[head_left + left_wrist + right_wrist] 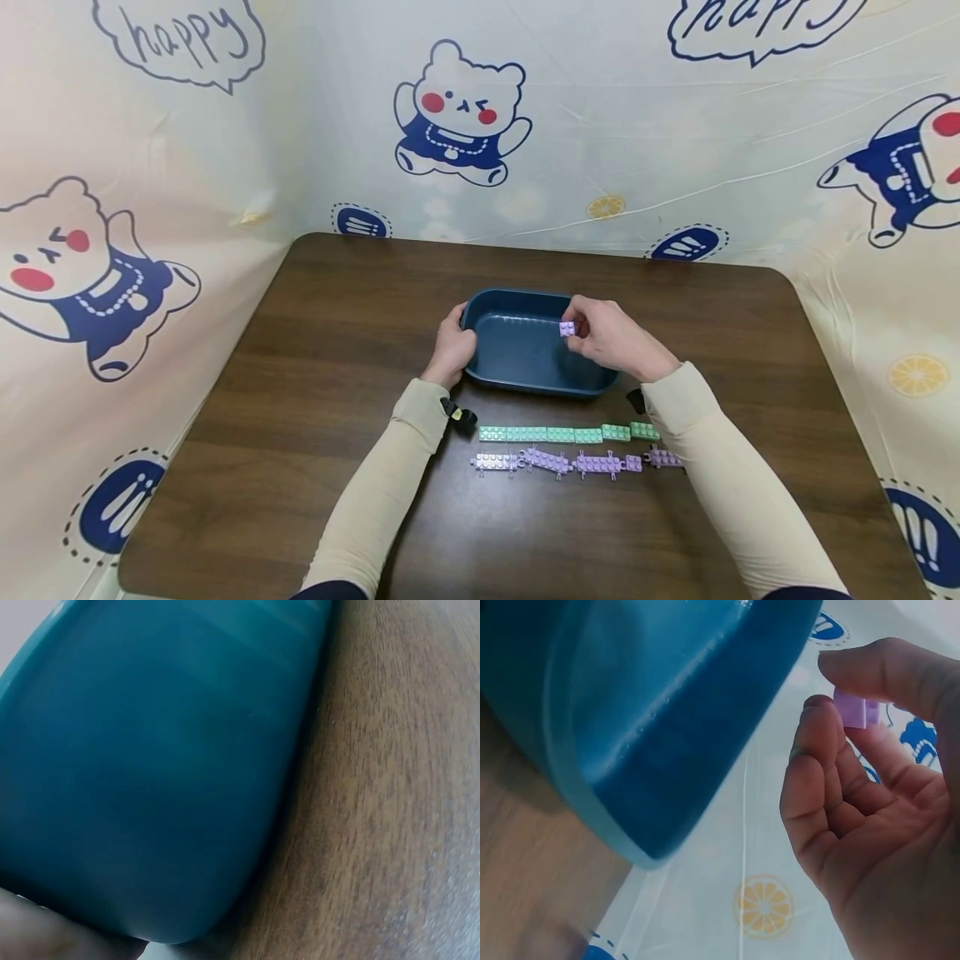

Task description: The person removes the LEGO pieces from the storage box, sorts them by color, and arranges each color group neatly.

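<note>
A small purple toy brick [567, 329] with studs is pinched between the thumb and fingers of my right hand [611, 337], over the right part of a dark blue rectangular bin [517, 346]. The right wrist view shows the purple brick [851, 709] at the fingertips, apart from the bin wall [675, 757]. My left hand [452, 348] grips the bin at its left end, thumb near the rim. In the left wrist view the bin's outer side [150, 765] fills most of the picture, and only a bit of the hand [45, 930] shows.
In front of the bin, a row of green toy bricks [527, 434] lies on the brown table [315, 350]. Nearer me is a row of purple bricks [598, 464], several with small side pegs; my right forearm partly covers its right end. A printed cloth [585, 125] hangs behind the table.
</note>
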`<state>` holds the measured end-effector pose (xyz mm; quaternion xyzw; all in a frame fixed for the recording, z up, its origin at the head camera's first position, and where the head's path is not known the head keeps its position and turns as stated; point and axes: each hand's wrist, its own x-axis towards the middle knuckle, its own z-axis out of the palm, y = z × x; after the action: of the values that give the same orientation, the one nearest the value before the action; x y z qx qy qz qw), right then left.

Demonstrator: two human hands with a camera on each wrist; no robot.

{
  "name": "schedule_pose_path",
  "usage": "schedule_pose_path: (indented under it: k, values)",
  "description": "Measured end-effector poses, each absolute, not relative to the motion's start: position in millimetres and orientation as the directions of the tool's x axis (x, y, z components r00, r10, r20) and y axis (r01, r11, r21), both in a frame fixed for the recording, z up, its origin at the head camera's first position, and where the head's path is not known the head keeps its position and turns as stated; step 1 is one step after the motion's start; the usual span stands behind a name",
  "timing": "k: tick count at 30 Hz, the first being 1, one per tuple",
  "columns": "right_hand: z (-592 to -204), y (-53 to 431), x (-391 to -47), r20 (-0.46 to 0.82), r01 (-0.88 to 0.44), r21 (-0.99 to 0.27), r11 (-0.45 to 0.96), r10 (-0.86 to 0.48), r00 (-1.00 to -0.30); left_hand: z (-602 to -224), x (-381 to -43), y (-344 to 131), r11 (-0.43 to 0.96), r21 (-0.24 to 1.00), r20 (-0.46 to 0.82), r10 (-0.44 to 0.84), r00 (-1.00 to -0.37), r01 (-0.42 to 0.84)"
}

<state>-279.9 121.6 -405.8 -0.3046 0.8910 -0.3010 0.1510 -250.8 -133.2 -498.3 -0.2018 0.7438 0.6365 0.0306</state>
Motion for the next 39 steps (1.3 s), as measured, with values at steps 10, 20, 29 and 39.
schedule_pose_path:
  k: [10,20,29,39]
  values:
    - [-406,156,-267,-0.081,-0.402,-0.667,0.627,-0.597,-0.798,-500,-250,-132,0.107,0.933,-0.309,-0.255,-0.916,-0.344]
    - [-411,191,-247,-0.083,-0.355,-0.656,0.666,-0.531,-0.843,-500,-249,-131,0.118,0.931,-0.309,-0.255,-0.916,-0.347]
    - [-414,219,-225,-0.048,-0.348,-0.621,0.703,-0.476,-0.878,-500,-250,-131,0.130,0.926,-0.315,-0.251,-0.915,-0.354]
    - [-413,252,-208,-0.056,-0.319,-0.582,0.748,-0.428,-0.902,-498,-251,-131,0.128,0.924,-0.320,-0.253,-0.913,-0.359]
